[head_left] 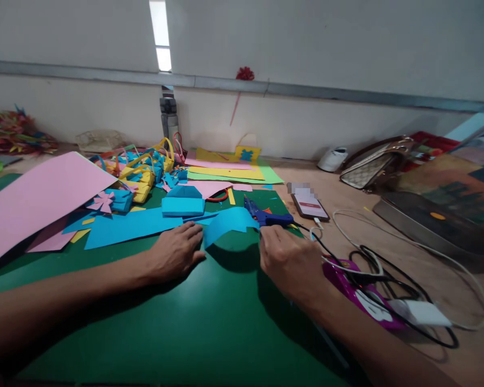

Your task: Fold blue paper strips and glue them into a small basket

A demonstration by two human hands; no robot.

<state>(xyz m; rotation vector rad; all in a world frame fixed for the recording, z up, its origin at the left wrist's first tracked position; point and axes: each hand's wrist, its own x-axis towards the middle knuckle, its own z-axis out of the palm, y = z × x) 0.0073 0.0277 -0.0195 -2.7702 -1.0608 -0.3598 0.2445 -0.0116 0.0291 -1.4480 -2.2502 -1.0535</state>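
Note:
A curved blue paper strip [233,218] arches over the green cutting mat [210,322] between my hands. My right hand [288,260] is closed at the strip's right end, its fingertips partly hidden behind the knuckles. My left hand [175,250] rests with fingers extended by the strip's left end, over the edge of a flat blue paper sheet [129,228]. Just behind the left fingers sits a folded blue paper piece [183,206] with a raised flap. A blue glue gun [272,217] lies beyond my right hand, its nozzle pointing away to the left.
Small paper baskets [139,183] crowd the back left near a large pink sheet [64,193]. Red-handled scissors [220,196] lie behind the strip. To the right are a phone [310,205], a purple power strip [358,295], tangled cables [371,258] and a dark case [431,220].

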